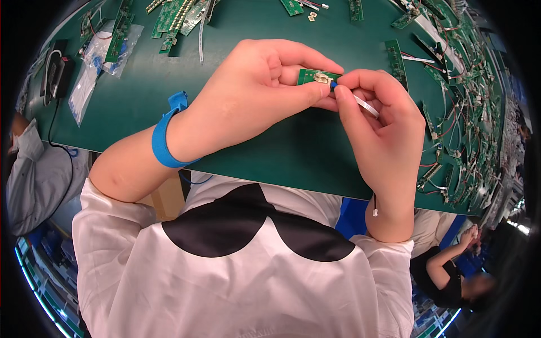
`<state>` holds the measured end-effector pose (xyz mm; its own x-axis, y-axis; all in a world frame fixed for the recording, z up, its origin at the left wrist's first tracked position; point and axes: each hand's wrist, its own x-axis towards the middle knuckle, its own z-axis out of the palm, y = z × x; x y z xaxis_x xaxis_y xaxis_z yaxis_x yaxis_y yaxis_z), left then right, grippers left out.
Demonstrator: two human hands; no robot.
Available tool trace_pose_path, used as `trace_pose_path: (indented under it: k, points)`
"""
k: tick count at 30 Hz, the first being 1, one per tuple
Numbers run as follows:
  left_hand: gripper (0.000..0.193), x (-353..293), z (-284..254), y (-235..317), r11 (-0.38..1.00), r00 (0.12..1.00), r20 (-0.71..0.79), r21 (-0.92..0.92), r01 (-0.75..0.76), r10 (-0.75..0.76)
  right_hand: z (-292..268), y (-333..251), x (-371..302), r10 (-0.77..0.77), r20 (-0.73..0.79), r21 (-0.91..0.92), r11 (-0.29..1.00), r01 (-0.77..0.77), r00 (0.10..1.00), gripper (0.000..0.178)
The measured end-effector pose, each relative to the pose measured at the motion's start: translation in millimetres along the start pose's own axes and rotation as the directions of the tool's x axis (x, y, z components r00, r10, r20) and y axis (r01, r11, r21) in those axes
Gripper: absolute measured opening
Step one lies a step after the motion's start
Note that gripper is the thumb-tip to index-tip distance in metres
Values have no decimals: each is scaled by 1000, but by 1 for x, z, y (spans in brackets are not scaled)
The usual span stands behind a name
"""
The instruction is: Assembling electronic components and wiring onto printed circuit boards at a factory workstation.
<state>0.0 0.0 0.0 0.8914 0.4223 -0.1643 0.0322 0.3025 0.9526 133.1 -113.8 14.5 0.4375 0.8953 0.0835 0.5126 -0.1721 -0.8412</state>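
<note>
Over the green table, my left hand is closed on a small green circuit board, its thumb lying along the near edge. A pale connector sits on the board's face by the thumb tip. My right hand pinches a white flat cable near its blue end. That blue end is right at the connector; whether it is seated cannot be seen. A small white plug on a dark wire hangs by my right wrist. A blue strap circles my left wrist.
Circuit boards with wires are heaped along the right side. More boards lie at the far left, near a clear plastic bag and a black box with a cord. Other people sit at the left edge and lower right.
</note>
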Motion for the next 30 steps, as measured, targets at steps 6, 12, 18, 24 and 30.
trace_pose_path:
  k: [6, 12, 18, 24, 30]
  points:
    - [25, -3, -2, 2, 999, 1000, 19, -37, -11, 11, -3, -3, 1, -68, -4, -44, 997, 68, 998, 12]
    - [25, -2, -5, 7, 998, 998, 53, 55, 27, -30, -12, 4, 4, -268, -41, -422, 878, 226, 963, 19]
    - [24, 0, -9, 13, 995, 982, 160, 8, 98, -98, -19, 2, 6, 182, 347, 239, 931, -275, 920, 13]
    - [24, 2, -10, 14, 990, 964, 225, 31, 137, -141, -20, -2, 5, 183, 381, 218, 935, -280, 906, 6]
    - [24, 1, -9, 12, 991, 971, 201, 77, 113, -126, -15, 1, 7, 236, 347, 208, 924, -320, 908, 13]
